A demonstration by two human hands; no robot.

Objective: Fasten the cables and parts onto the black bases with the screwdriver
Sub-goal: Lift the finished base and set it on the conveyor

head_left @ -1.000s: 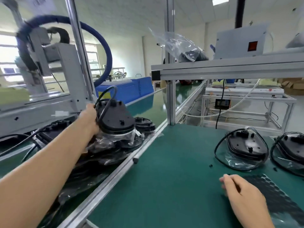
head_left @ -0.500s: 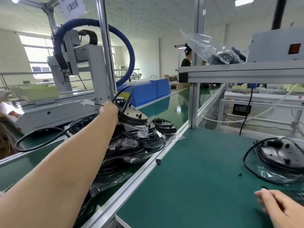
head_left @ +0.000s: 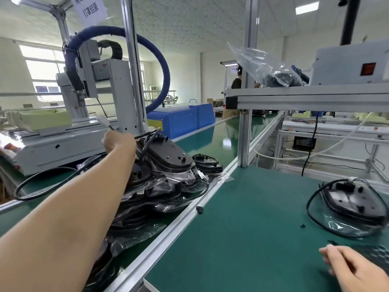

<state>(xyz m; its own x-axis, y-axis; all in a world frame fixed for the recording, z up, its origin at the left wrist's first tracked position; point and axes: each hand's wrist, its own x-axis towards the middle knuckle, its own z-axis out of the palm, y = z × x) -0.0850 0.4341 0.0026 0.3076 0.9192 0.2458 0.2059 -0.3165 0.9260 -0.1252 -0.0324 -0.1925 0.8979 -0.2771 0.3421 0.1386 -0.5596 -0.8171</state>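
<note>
Green-matted table with aluminium rail, factory floor behind. Far left: left hand reaches onto the heap of bagged black bases on the conveyor side, at the top base and its cable; fingers hidden, grip cannot be told. Right: one base with looped cable lies on the table; near right, right hand rests on the mat, fingers loosely curled, holding nothing.

The left arm stretches far out and away, bare forearm fully extended, and the left hand is seen from its back, its fingers hidden. The right hand lies low and near, palm down, fingers loosely spread forward.
</note>
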